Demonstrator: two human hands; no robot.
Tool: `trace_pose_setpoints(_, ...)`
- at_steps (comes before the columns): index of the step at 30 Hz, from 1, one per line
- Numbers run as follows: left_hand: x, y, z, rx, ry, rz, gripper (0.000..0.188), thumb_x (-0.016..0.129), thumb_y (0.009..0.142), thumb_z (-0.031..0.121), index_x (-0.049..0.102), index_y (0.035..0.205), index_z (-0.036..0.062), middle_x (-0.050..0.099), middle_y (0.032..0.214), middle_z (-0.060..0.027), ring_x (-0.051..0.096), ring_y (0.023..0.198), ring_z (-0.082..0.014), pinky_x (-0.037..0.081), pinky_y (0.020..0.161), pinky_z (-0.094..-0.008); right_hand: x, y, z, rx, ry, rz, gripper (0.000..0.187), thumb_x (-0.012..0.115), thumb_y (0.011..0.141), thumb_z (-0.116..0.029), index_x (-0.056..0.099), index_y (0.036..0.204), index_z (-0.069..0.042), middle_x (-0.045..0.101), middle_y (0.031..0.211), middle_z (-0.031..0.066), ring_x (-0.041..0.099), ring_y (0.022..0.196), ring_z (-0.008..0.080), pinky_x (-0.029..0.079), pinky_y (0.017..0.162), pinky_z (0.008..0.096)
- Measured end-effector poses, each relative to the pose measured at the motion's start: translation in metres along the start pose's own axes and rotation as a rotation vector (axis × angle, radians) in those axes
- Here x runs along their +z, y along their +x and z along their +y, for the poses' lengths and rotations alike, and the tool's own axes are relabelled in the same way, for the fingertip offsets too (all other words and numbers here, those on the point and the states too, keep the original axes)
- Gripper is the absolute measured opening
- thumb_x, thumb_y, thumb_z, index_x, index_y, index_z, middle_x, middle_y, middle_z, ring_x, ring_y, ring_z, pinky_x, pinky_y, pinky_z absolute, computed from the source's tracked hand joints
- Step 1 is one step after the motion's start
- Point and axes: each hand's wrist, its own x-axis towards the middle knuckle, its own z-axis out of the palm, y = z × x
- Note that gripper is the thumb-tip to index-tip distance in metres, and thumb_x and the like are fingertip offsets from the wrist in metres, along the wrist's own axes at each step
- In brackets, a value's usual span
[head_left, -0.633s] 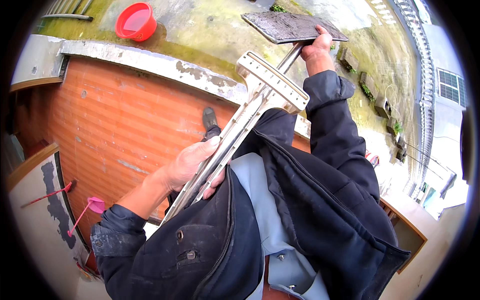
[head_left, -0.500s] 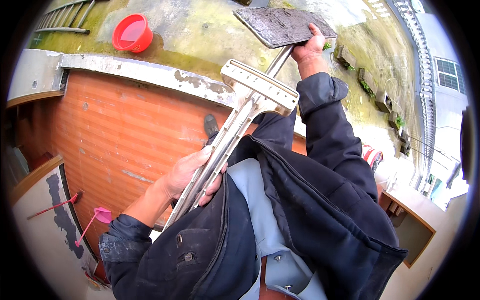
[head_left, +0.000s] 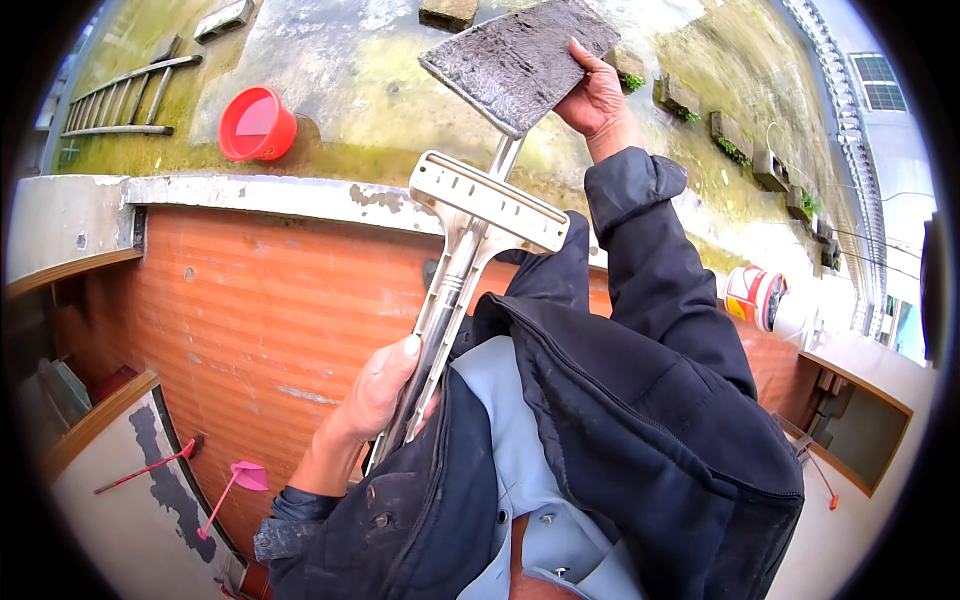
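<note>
Above orange floor, the left hand curls round a pale slotted frame; the right hand pinches a shaggy rectangular pad.

No word or number can be read. The plainest printed surface is on the bucket at the right: its side shows a bold pattern of red and white with a yellow patch, and any lettering within that pattern is too small and slanted to make out. On the red tub at the far left, the outer side is too small and blurred to tell whether it bears print.
</note>
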Motion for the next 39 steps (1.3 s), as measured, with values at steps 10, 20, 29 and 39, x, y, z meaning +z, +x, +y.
trace_pose_setpoints(10, -0.002, 0.002, -0.003, 0.103, 0.147, 0.108, 0.053, 0.033, 0.104, 0.050, 0.054, 0.090, 0.0036, 0.056, 0.063, -0.0047, 0.052, 0.055, -0.0099, 0.042, 0.051, -0.0245, 0.014, 0.000, 0.015, -0.014, -0.131, 0.048, 0.037, 0.067, 0.092, -0.022, 0.058, 0.122, -0.003, 0.064, 0.122, 0.0134, 0.058, 0.116, 0.0321, 0.039, 0.102, 0.0584)
trace_pose_setpoints(20, -0.004, 0.002, -0.003, 0.143, 0.214, 0.157, 0.053, 0.035, 0.103, 0.050, 0.055, 0.088, 0.0034, 0.056, 0.066, -0.0033, 0.051, 0.058, -0.0100, 0.042, 0.055, -0.0255, 0.053, -0.032, 0.040, 0.010, -0.310, 0.150, 0.030, 0.071, 0.087, -0.011, 0.061, 0.113, 0.000, 0.067, 0.107, 0.0112, 0.067, 0.096, 0.0253, 0.055, 0.086, 0.0460)
trace_pose_setpoints(29, -0.005, 0.004, -0.007, 0.127, 0.069, 0.128, 0.050, 0.037, 0.103, 0.049, 0.055, 0.090, 0.0044, 0.056, 0.066, -0.0020, 0.050, 0.057, -0.0076, 0.042, 0.053, -0.0222, 0.028, -0.023, 0.037, -0.093, -0.364, 0.006, 0.044, 0.063, 0.083, 0.010, 0.049, 0.123, -0.002, 0.063, 0.114, 0.0133, 0.063, 0.104, 0.0275, 0.055, 0.091, 0.0444)
trace_pose_setpoints(39, -0.006, 0.003, -0.009, 0.133, -0.033, 0.114, 0.051, 0.037, 0.103, 0.047, 0.057, 0.093, 0.0019, 0.057, 0.070, -0.0044, 0.050, 0.057, -0.0102, 0.042, 0.052, -0.0243, 0.016, -0.027, 0.050, -0.078, -0.071, -0.059, 0.039, 0.060, 0.090, 0.001, 0.048, 0.128, 0.000, 0.062, 0.118, 0.0144, 0.063, 0.107, 0.0290, 0.053, 0.096, 0.0463)
